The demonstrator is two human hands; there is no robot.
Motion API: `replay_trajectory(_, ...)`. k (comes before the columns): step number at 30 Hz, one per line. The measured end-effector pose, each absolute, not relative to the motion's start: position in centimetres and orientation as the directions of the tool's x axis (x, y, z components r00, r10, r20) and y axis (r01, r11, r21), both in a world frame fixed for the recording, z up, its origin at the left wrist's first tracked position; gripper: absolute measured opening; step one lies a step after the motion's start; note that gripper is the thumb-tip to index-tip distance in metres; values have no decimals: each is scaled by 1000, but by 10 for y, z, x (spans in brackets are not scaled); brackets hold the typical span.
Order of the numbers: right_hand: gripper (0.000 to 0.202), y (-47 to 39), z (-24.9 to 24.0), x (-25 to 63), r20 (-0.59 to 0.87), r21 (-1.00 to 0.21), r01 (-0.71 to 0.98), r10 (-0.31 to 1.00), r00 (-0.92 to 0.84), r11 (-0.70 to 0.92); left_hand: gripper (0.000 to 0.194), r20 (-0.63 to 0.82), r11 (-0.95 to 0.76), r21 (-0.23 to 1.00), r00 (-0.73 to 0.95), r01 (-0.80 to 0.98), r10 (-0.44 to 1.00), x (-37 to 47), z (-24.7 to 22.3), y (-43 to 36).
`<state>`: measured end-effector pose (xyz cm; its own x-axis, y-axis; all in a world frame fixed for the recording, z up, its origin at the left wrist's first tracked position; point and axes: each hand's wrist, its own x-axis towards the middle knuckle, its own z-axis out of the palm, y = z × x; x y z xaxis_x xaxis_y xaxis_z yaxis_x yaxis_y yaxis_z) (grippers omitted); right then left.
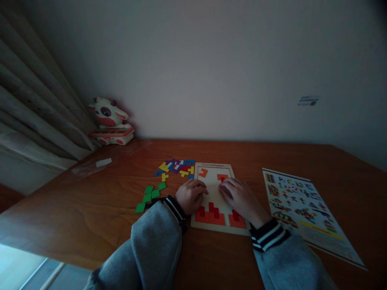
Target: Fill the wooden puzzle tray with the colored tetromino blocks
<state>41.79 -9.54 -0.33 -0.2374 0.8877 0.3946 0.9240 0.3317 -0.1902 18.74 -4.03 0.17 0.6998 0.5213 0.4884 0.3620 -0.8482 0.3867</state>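
A pale puzzle board lies on the brown table, with red pieces along its near edge. An orange piece rests at the board's upper left. My left hand is over the board's left edge, fingers curled and close together; whatever they may hold is hidden. At the right side, my right hand reaches over the board, its fingertips at an orange-red piece near the upper right. Its fingers are bent, and part of the piece is covered.
Left of the board lie green squares and a pile of mixed coloured pieces. A printed picture sheet is on the right. A cow toy stands at the back left, near clear plastic with a white label.
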Motion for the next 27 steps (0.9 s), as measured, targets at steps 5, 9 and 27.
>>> replay_trajectory(5, 24, -96, -6, 417, 383, -188, 934, 898, -215, 304, 27, 484, -849, 378, 703, 368, 521, 188, 1, -41)
replay_trajectory(9, 32, -94, -11, 417, 391, -184, 941, 899, -196, 285, 27, 481, -852, 370, 709, 370, 516, 189, 0, -40)
replay_trajectory(27, 42, -94, -20, 416, 393, -158, 970, 913, -108, 183, 23, 428, -837, 366, 725, 408, 540, 188, 0, -41)
